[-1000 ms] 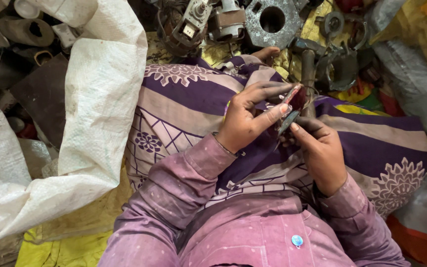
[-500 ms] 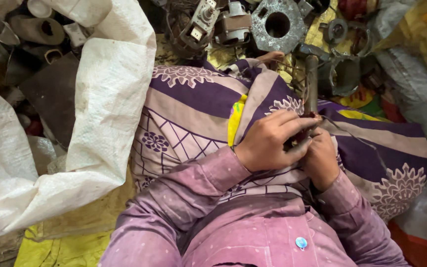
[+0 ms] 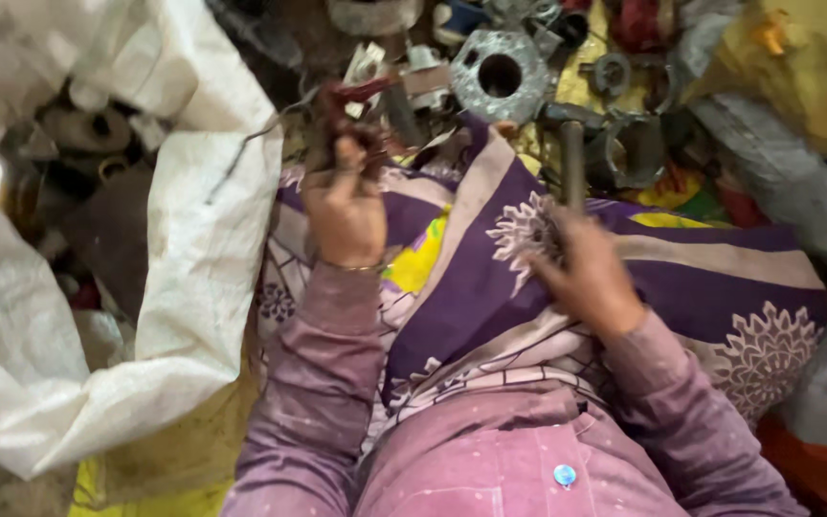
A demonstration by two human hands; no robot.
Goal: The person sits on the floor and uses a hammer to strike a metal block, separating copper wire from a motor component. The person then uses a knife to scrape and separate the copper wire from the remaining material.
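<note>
Two hands apart: left hand (image 3: 345,206) grip clamped on a small dark scrap piece (image 3: 346,120) up by the pile, right hand (image 3: 586,278) clamped on an upright hammer (image 3: 572,158) over the lap.

The scene is lit softly and evenly from above; no glare is seen; shadows are shallow. The left hand (image 3: 345,206) and right hand (image 3: 586,278) are smeared by motion blur; the white sack (image 3: 193,287) is nearly overexposed; the scrap at the top is darkened and soft.
</note>
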